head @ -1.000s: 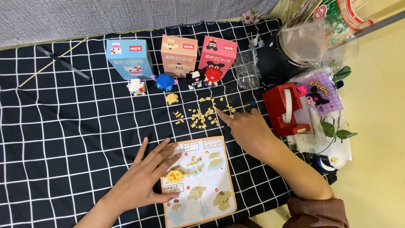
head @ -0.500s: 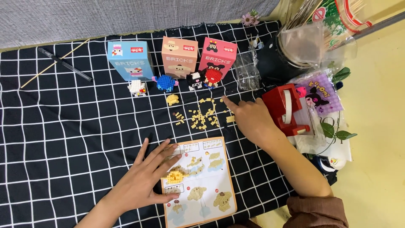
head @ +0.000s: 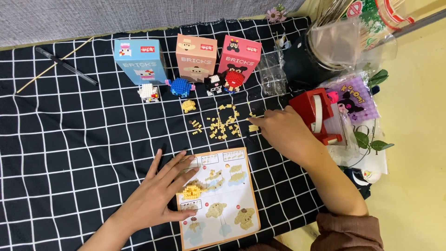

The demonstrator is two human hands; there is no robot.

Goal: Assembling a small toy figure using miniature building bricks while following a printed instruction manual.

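While the left hand is lying flat with its fingers spread on the instruction sheet, the right hand is reaching into the loose yellow bricks on the black checked cloth. The right fingertips are touching the bricks at the right edge of the scatter; whether they are pinching one is hard to tell, as the curled fingers are hiding the tips. The left hand is holding nothing: its palm is pressing on the sheet's left edge, and its fingertips are lying just beside a small part-built yellow figure sitting on the sheet.

The bricks are lying in a loose patch between the sheet and a row of finished figures. A small yellow assembly is sitting just left of the scatter. Behind it, four little brick figures are standing in a line: a white one, a blue one, a black and white one and a red and black one. Three boxes are standing upright behind them: blue, peach and pink.

Right of the right hand a red tape dispenser is resting near the cloth's edge, with clear plastic bags and a purple packet beyond it. At the far left, a thin wooden stick and a dark straw are lying crossed on the cloth.
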